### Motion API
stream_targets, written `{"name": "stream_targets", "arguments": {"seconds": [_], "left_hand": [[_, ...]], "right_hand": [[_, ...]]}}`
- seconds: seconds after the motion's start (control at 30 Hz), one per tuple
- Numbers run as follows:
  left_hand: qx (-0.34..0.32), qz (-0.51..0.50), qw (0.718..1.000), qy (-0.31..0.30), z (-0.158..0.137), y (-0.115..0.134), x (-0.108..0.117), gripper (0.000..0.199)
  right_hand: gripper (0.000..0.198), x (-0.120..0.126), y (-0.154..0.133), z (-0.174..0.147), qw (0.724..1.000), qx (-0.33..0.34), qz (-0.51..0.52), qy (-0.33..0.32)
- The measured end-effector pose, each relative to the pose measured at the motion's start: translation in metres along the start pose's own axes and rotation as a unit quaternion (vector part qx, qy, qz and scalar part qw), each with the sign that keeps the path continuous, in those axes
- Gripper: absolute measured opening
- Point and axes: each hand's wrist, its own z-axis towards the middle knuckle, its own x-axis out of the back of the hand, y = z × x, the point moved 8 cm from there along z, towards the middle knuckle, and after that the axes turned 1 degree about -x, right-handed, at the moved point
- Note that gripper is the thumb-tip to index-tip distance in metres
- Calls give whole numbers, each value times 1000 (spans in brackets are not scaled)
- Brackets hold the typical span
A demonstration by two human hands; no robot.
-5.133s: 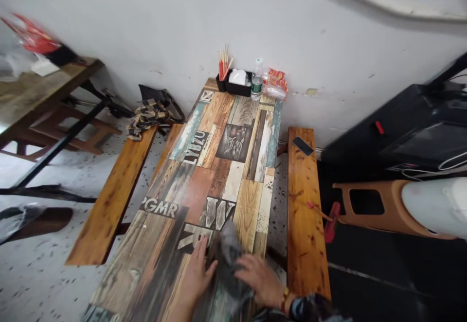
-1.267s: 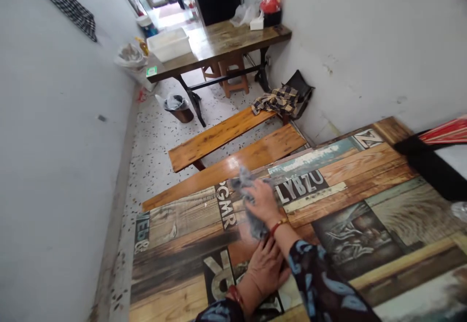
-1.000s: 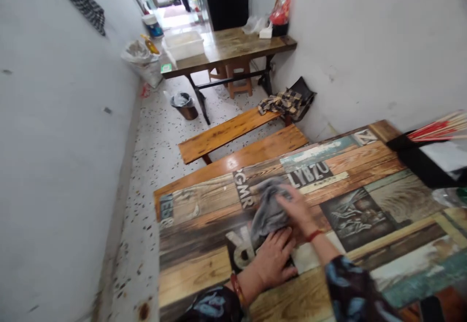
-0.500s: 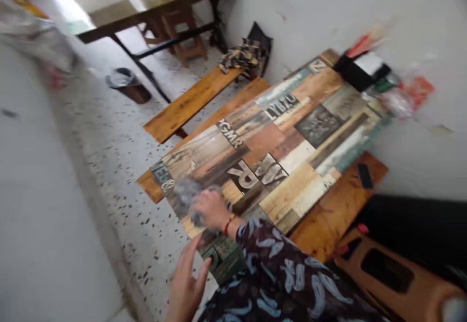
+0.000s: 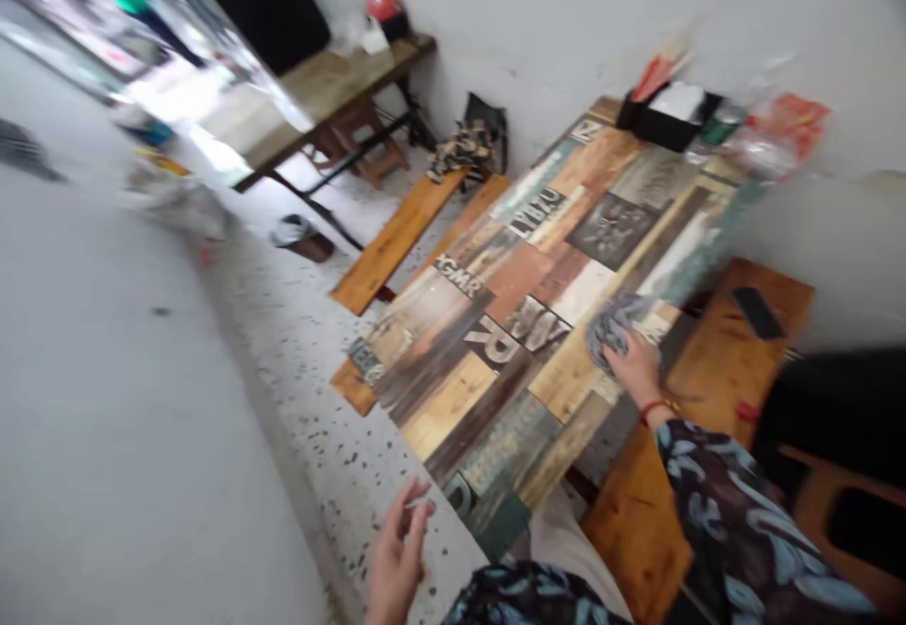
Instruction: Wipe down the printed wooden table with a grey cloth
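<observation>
My right hand (image 5: 633, 368) is closed on a grey rag (image 5: 610, 330), pressing it onto the tabletop near the table's right long edge. A red band circles that wrist. The table (image 5: 513, 271) has a patchwork wood-plank print with large letters. My left hand (image 5: 397, 549) is off the table's near left corner, above the floor, with its fingers loosely bent and the thumb apart. A small pale streak shows between thumb and fingers; whether it is an object I cannot tell.
A black box with napkins (image 5: 669, 115) and a red plastic bag (image 5: 803, 129) stand at the far end by the wall. Wooden benches (image 5: 400, 245) flank the table; a phone (image 5: 757, 312) lies on the right one. A bin (image 5: 303, 236) and another table (image 5: 332, 77) are beyond.
My right hand has carried the grey rag from the table's left edge across to its right edge. My left hand stays off the near corner, fingers more bent. The view has shifted.
</observation>
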Motion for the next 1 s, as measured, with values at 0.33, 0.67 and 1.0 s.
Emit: {"name": "stream_targets", "arguments": {"seconds": [0.33,0.67,1.0], "left_hand": [[8,-62,996,64,-16,-14,49,66],[62,-142,986,67,75,-150,192,70],[154,-133,975,93,140,-342,459,73]], "right_hand": [[57,-151,-245,-300,831,231,218,-457],[74,-152,-197,-42,991,87,29,-94],[60,-262,-293,-255,995,4,-94,-37]]}}
